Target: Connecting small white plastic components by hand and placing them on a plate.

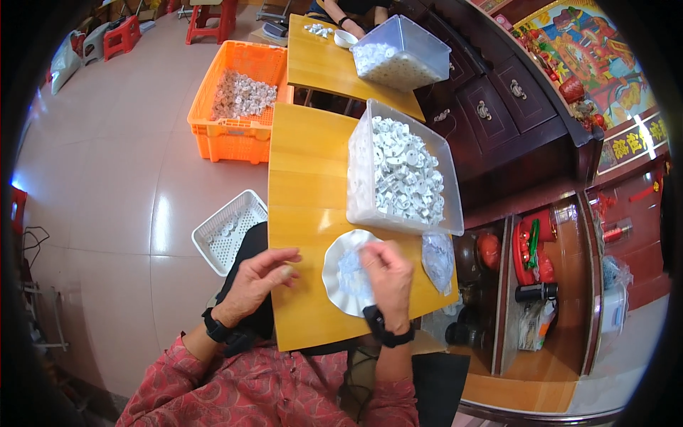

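Observation:
My right hand (390, 274) is over a white scalloped plate (331, 293), its fingers drawn together in a pinch. Whatever sits between those fingertips, if anything, is too small to make out. A heap of small pale-blue translucent pieces (350, 274) lies in the plate under it. At the table's left edge hovers my left hand (262, 279), fingers and thumb apart, with nothing visible in it. Beyond the plate stands a clear plastic bin (361, 206) filled with small white plastic parts (407, 171). A bag of bluish pieces (437, 262) rests to the plate's right.
Left of the yellow table (306, 178) are a white perforated basket (206, 245) and an orange crate (213, 135) with small parts inside. Across, a person's hand (352, 28) is beside a small white bowl (345, 38) and another clear bin (420, 53). Dark drawers (491, 107) line the right.

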Motion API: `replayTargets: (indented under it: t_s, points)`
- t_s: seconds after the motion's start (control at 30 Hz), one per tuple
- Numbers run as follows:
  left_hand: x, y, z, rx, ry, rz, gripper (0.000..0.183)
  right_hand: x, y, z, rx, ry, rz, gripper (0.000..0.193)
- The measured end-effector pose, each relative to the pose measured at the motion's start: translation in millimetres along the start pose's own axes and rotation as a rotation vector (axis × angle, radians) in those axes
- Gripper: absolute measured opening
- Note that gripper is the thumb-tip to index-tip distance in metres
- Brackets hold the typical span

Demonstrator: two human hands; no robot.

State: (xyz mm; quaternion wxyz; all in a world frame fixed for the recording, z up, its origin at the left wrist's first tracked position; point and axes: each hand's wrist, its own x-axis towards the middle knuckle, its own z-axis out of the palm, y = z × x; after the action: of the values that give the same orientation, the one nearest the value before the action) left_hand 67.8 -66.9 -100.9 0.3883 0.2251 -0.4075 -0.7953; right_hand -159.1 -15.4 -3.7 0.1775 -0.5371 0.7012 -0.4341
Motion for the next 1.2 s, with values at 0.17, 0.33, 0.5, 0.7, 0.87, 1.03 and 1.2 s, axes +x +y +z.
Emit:
replayTargets:
  t_s: [0.17,0.33,0.5,0.7,0.87,1.03,1.2]
  points:
    - [-5,-12,22,-0.051,-0.201,-0.101,0.042,-58,8,31,0.214,-0.263,0.181,0.009]
    - [-11,-23,20,-0.065,-0.165,-0.258,0.032,-74,35,26,0.191,-0.230,0.276,0.013]
    - [-13,-23,22,-0.014,-0.129,-0.342,0.030,-57,71,15,-0.219,0.029,0.110,0.012]
    - [-14,-21,23,0.030,-0.110,-0.346,0.028,-57,85,12,-0.599,0.002,-0.203,0.010]
    - [-13,-22,22,0.050,-0.102,-0.360,0.029,-66,99,5,-0.420,0.012,0.082,0.008]
    - [-14,-21,25,0.060,-0.106,-0.354,0.028,-70,92,7,-0.417,-0.004,0.067,0.011]
    - [-15,-25,20,0.056,-0.114,-0.363,0.027,-73,87,7,-0.409,-0.127,0.026,0.015]
